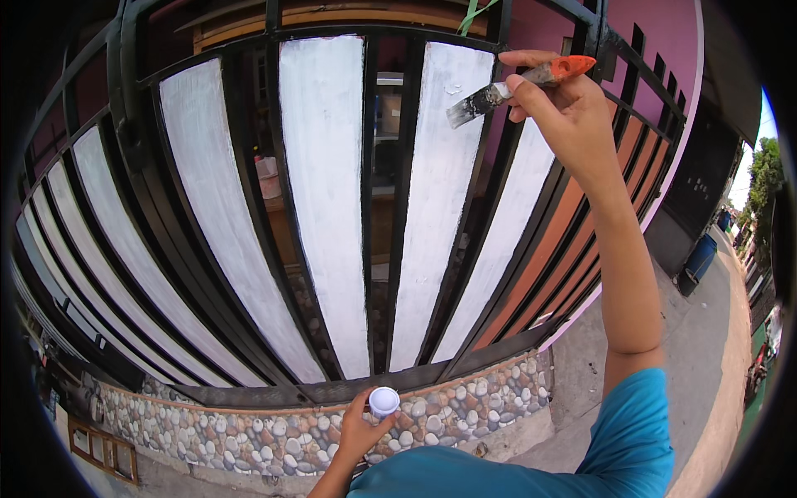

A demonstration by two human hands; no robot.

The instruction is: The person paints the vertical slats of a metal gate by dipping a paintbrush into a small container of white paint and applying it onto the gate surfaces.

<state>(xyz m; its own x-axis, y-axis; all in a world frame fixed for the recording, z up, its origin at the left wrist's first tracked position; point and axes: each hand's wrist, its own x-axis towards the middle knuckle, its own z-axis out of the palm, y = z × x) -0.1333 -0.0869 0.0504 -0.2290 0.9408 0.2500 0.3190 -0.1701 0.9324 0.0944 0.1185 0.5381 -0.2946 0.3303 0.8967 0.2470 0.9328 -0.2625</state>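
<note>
My right hand [548, 93] is raised near the top of a black metal fence and grips a flat paintbrush [492, 99] with a red-tipped handle. Its dark bristles, smeared with white, are over the upper part of a white-painted slat [436, 205]. Two wet dabs of paint [453, 89] show on that slat, one near the bristles and one lower down. Low in front of me, my left hand [364, 429] holds a small cup of white paint [384, 401]. I cannot tell whether the bristles touch the slat.
More white slats [324, 205] stand to the left, and brown slats [529, 274] to the right. A pebble-faced low wall [292, 439] runs below the fence. A wooden frame [103, 451] lies at lower left; a blue barrel [700, 256] stands by the road at right.
</note>
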